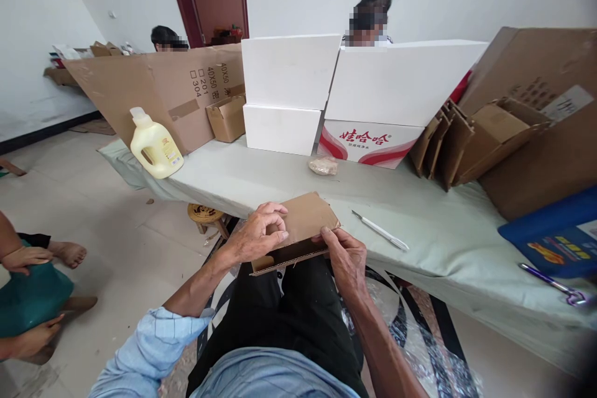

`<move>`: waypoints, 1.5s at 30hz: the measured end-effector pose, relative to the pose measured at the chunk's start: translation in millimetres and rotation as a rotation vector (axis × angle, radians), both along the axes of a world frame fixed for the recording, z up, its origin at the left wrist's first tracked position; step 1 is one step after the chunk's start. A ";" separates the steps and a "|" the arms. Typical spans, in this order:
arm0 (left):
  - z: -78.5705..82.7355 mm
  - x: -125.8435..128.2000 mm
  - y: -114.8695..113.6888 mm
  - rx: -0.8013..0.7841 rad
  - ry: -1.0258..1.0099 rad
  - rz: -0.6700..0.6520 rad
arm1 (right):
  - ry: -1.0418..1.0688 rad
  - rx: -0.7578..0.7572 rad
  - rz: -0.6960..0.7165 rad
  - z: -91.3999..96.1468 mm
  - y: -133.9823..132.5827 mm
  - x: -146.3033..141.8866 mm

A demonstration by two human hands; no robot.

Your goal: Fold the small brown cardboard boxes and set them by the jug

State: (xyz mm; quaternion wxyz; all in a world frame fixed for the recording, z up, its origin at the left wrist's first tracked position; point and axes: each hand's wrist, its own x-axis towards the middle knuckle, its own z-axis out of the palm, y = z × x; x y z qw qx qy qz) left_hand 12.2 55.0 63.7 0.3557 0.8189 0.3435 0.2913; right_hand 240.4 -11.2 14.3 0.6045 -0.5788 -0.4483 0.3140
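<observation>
A small brown cardboard box [310,214], partly folded flat, lies across the table's near edge and juts out over my lap. Its near side gapes in a dark slot. My right hand [347,255] is closed on the box's right near corner, thumb on top. On the left part of the panel rests my left hand [259,230], fingers bent and thumb apart, not visibly gripping it. To the right of the box lies a white pen-like craft knife [380,230]. A small clear-wrapped bundle [323,166] sits beyond the box.
White boxes [289,130] and a red-and-white carton [370,143] wall off the far side. At left stands a yellow detergent jug [156,146]; at right, folded cartons [450,143], a blue container [555,233] and a purple tool [555,283]. Other people sit beyond and at left.
</observation>
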 end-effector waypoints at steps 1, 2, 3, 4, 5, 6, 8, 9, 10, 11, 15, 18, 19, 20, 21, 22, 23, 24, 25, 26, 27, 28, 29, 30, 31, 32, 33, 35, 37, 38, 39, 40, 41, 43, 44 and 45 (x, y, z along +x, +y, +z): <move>-2.1 0.8 -0.4 0.015 0.012 0.014 | -0.007 0.000 0.000 0.3 -0.3 -0.1; -4.1 1.7 -0.9 0.025 0.021 0.024 | -0.013 0.000 -0.001 0.7 -0.5 -0.3; -5.8 2.6 -1.3 0.031 0.028 0.032 | -0.016 0.000 -0.002 1.3 -0.7 -0.6; -7.1 3.5 -1.7 0.033 0.035 0.039 | -0.017 -0.001 -0.002 1.9 -0.8 -0.9; -8.1 4.4 -2.1 0.034 0.042 0.047 | -0.015 -0.002 -0.001 2.7 -0.8 -1.3; -8.6 5.1 -2.4 0.036 0.049 0.056 | -0.009 -0.002 0.001 3.5 -0.6 -1.7; -8.9 6.0 -3.1 0.049 0.061 0.082 | 0.007 -0.007 0.006 5.2 0.0 -2.7; -8.9 6.0 -3.5 0.063 0.066 0.095 | 0.019 -0.007 0.005 6.1 0.3 -3.2; -8.9 5.7 -4.1 0.083 0.067 0.113 | 0.032 -0.006 0.004 6.9 0.6 -3.7; -8.9 5.2 -4.8 0.108 0.064 0.131 | 0.045 -0.004 0.003 7.6 0.8 -4.2; -7.0 2.0 -9.6 0.308 0.009 0.141 | 0.079 0.015 0.012 9.4 0.5 -5.9; -2.6 2.9 -14.6 0.461 0.040 0.084 | 0.083 0.021 0.029 10.2 0.4 -7.0; -1.1 4.1 -16.2 0.492 0.080 0.065 | 0.079 0.020 0.033 10.5 0.5 -7.3; 0.2 5.8 -17.6 0.518 0.126 0.049 | 0.071 0.018 0.035 10.8 0.6 -7.4; 1.1 7.5 -18.7 0.544 0.170 0.039 | 0.061 0.016 0.038 11.2 0.8 -7.4; 1.6 9.3 -19.6 0.569 0.204 0.033 | 0.054 0.015 0.039 11.6 0.9 -7.4; 1.8 10.9 -20.2 0.593 0.227 0.030 | 0.050 0.014 0.042 11.9 0.9 -7.3; 1.6 12.3 -20.5 0.614 0.242 0.031 | 0.051 0.014 0.044 12.3 1.0 -7.3; 1.2 13.3 -20.7 0.631 0.251 0.031 | 0.054 0.015 0.044 12.8 1.0 -7.3; 0.7 14.0 -20.8 0.642 0.259 0.029 | 0.056 0.015 0.042 13.2 1.0 -7.5; 0.0 14.4 -20.8 0.650 0.267 0.025 | 0.056 0.015 0.041 13.8 1.1 -7.9; -0.6 14.5 -20.9 0.657 0.272 0.024 | 0.054 0.014 0.044 14.4 1.3 -8.5; -1.3 14.5 -21.1 0.662 0.275 0.025 | 0.053 0.010 0.051 15.0 1.6 -9.3; -2.0 14.4 -21.2 0.668 0.278 0.030 | 0.051 0.007 0.061 15.7 2.1 -10.3; -2.7 14.2 -21.4 0.675 0.280 0.038 | 0.049 0.003 0.075 16.4 2.7 -11.3; -3.5 14.0 -21.6 0.686 0.284 0.050 | 0.047 0.000 0.089 17.0 3.3 -12.3; -4.5 13.8 -21.6 0.699 0.288 0.064 | 0.045 0.000 0.100 17.5 4.0 -13.3; -6.8 13.5 -21.4 0.731 0.295 0.082 | 0.036 0.001 0.109 18.0 5.2 -14.5; -9.3 13.7 -20.6 0.759 0.289 0.083 | 0.031 0.000 0.108 17.7 5.6 -14.9; -10.5 13.9 -20.1 0.769 0.284 0.080 | 0.028 -0.003 0.107 17.2 5.6 -14.8; -11.3 14.2 -19.6 0.775 0.277 0.076 | 0.026 -0.007 0.107 16.7 5.3 -14.6; -11.7 14.4 -19.2 0.777 0.270 0.074 | 0.025 -0.011 0.108 16.1 4.9 -14.4; -11.5 14.6 -18.9 0.770 0.263 0.073 | 0.025 -0.014 0.109 15.5 4.4 -14.3; -9.3 14.4 -18.5 0.726 0.239 0.061 | 0.024 -0.015 0.112 14.8 3.0 -14.3; -7.5 14.0 -18.3 0.687 0.217 0.050 | 0.026 -0.014 0.112 14.6 2.3 -14.6; -5.5 13.3 -18.1 0.637 0.190 0.039 | 0.030 -0.014 0.113 14.6 1.6 -14.9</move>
